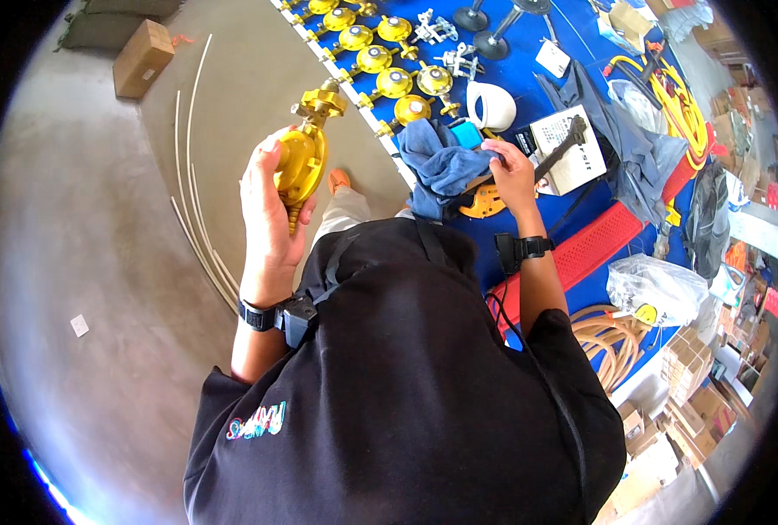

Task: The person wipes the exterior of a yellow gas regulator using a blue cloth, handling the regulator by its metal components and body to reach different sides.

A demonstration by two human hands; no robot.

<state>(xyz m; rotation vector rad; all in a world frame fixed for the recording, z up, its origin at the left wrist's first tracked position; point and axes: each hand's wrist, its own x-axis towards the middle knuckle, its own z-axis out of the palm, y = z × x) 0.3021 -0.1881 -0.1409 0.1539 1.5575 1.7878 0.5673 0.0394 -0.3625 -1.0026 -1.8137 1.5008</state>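
My left hand [266, 201] grips a yellow gas regulator [301, 166] upright, its knobbed fitting at the top and a ribbed nozzle at the bottom. My right hand [511, 175] has bent fingers on the edge of a crumpled blue cloth [437, 166] at the table's edge. Beside it are a bright-blue object [466, 134], an orange tool [481, 201], a long dark wrench [557, 153] and a printed white box [573, 175].
The blue table [581, 227] carries rows of yellow regulators [374, 58], metal fittings, a white cup-shaped piece [494, 107], yellow hoses, a red perforated strip [573, 262] and coiled tan hose. A cardboard box [142, 57] and thin white rods lie on the floor; more cartons crowd the far right.
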